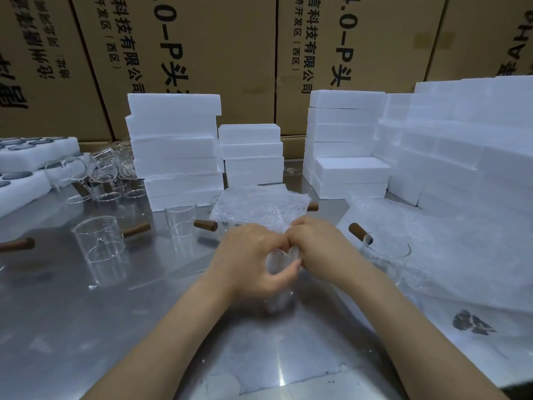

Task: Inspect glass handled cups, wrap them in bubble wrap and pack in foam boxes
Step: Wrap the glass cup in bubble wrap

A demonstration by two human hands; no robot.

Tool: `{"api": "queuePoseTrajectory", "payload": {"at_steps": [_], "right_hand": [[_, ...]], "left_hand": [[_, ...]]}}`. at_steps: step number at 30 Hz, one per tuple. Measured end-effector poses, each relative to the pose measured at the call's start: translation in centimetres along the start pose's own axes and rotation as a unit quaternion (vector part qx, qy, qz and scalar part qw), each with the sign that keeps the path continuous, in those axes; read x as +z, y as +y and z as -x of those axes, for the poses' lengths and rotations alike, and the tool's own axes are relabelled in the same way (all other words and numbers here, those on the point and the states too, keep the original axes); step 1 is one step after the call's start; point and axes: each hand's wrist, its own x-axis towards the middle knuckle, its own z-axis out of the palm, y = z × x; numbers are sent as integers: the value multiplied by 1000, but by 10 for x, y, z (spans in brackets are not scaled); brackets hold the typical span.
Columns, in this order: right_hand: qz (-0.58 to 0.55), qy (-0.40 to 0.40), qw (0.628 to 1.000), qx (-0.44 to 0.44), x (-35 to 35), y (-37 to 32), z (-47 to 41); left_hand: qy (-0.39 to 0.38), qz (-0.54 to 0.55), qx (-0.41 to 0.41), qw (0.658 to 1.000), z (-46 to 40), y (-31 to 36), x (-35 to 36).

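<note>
At a steel worktop [86, 327], a person's left hand [251, 261] and right hand [320, 249] meet at centre frame, their fingers curled and grasping a bundle of bubble wrap [278, 264] that appears to enclose a glass cup; the cup itself is hidden by the wrap and the hands. A loose sheet of bubble wrap [259, 203] lies just beyond the knuckles, with a brown handle [313, 206] poking out at its right edge. To the left stand unwrapped glass cups with wooden handles, one near cup [99, 249] upright, another [180, 220] behind it, and a cluster of more cups [106, 174] farther back. To the right, a further cup [385, 249] sits on a spread of bubble wrap sheets [461, 255], handle pointing up and left. White foam boxes rise in stacks behind: a tall left stack [176, 148], a shorter middle stack [252, 154] and a large bank at right [447, 140]. Foam trays with round slots [26, 160] lie at far left. Printed cardboard cartons [219, 53] wall the background.
</note>
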Motion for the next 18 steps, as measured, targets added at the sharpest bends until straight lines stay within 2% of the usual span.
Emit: {"api": "queuePoseTrajectory", "payload": {"at_steps": [4, 7, 8, 10, 12, 13, 15, 18], "right_hand": [[-26, 16, 999, 10, 3, 0, 1], [-133, 106, 983, 66, 5, 2, 1], [-169, 154, 970, 81, 4, 2, 2], [-203, 221, 948, 104, 3, 2, 3], [-197, 224, 944, 145, 3, 1, 4], [-183, 212, 945, 167, 4, 2, 4], [-161, 195, 947, 198, 6, 3, 4], [-159, 188, 944, 221, 5, 4, 4]], "left_hand": [[-35, -33, 0, 999, -2, -5, 4], [-34, -26, 7, 999, -2, -4, 5], [-11, -12, 2, 1000, -1, -4, 5], [84, 27, -30, 996, -2, -6, 4], [165, 77, -104, 978, -4, -7, 3], [173, 103, -150, 968, -5, -8, 4], [141, 133, -223, 955, -6, -12, 8], [106, 137, -250, 953, -4, -15, 16]]}}
